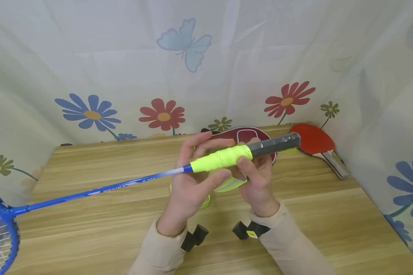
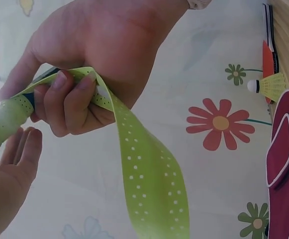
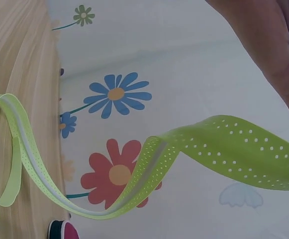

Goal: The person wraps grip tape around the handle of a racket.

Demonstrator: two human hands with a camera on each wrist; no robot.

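Observation:
A blue badminton racket (image 1: 99,191) lies aslant before me, its head at the left edge. Perforated yellow-green grip tape (image 1: 220,158) wraps the shaft side of its handle; the end stays dark grey (image 1: 275,145). My right hand (image 1: 258,175) holds the handle, thumb pressing at the wrap's edge; in the left wrist view its fingers curl on the loose tape (image 2: 149,174). Around the wrapped part lies my left hand (image 1: 189,187), fingers loosely extended behind and thumb just below; contact is unclear. The free tape (image 3: 119,209) hangs down towards the table.
Behind my hands lies a dark red racket cover (image 1: 251,133). A red table tennis paddle (image 1: 313,139) rests at the back right, with a yellow shuttlecock (image 2: 273,85) near it. Flower-printed curtains (image 1: 124,68) border the wooden table (image 1: 99,225).

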